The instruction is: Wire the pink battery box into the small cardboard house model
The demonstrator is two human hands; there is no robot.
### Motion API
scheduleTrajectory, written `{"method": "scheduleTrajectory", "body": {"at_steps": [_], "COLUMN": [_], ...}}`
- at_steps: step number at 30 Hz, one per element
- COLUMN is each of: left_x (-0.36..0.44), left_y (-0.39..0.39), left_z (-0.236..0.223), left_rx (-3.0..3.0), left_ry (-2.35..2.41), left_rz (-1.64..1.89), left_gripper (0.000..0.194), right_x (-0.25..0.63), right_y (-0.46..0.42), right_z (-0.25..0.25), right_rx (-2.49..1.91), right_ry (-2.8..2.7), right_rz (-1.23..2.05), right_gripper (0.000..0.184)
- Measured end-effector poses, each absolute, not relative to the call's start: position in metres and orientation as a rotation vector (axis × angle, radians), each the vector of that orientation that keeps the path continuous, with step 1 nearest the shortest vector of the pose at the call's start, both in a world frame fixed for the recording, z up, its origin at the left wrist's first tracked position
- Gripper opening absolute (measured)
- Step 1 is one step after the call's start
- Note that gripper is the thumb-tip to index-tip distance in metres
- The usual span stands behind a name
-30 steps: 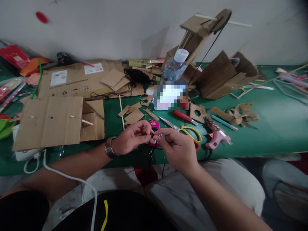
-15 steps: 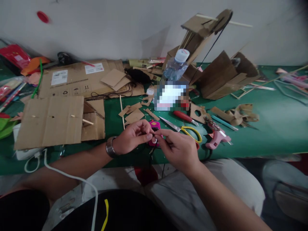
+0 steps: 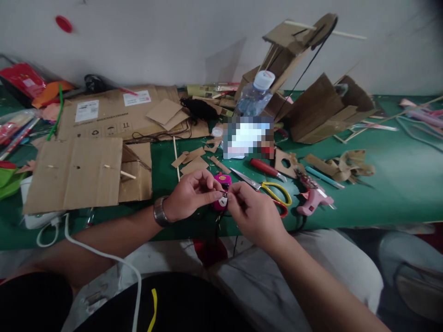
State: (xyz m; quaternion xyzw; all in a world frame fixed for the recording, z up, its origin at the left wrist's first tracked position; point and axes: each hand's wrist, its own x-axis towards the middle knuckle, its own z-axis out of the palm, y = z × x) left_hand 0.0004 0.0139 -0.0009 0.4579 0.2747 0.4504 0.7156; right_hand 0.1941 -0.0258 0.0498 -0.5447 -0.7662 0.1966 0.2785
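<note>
My left hand [image 3: 192,193], with a watch on its wrist, is closed in a pinch on a thin black cord [image 3: 218,227]. Opposite it, my right hand [image 3: 258,212] pinches the same cord between thumb and forefinger. A short dark stretch of cord shows between the fingertips, and a loose length hangs below them. Behind the fingers lies a small magenta case [image 3: 222,179] with a yellow label, partly covered. To the right of my right hand are scissors [image 3: 277,191] with yellow and red handles and a pink glue gun [image 3: 314,199].
A cardboard box [image 3: 72,177] with sticks stands at left, near a white cable [image 3: 104,250]. Farther back are a plastic bottle [image 3: 252,99] and a tall cardboard build [image 3: 290,55]. A red-handled cutter [image 3: 265,167] and cardboard scraps [image 3: 195,165] lie on the green table [image 3: 391,184].
My fingertips have drawn slightly apart, and my right hand has shifted a little, so more cord shows between them. The view has moved slightly; the table's things stay put.
</note>
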Motion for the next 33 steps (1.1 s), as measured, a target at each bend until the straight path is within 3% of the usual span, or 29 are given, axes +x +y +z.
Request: {"method": "scheduleTrajectory", "body": {"at_steps": [9, 27, 33], "left_x": [0.0, -0.0038, -0.0046], "left_y": [0.0135, 0.0083, 0.0083], "left_z": [0.0021, 0.0001, 0.0029], "left_rx": [1.065, 1.513, 1.545], "left_ry": [0.64, 0.656, 0.718], "left_rz": [1.032, 1.143, 1.185], "left_gripper": [0.036, 0.013, 0.014], "right_x": [0.195, 0.1961, 0.1949], "right_y": [-0.0266, -0.0268, -0.0283], "right_z": [0.0531, 0.0499, 0.049], "right_rx": [-1.345, -1.356, -1.377], "right_ry": [-1.992, -1.927, -1.936], "right_rz": [0.879, 0.813, 0.801], "right_gripper": [0.021, 0.021, 0.018]}}
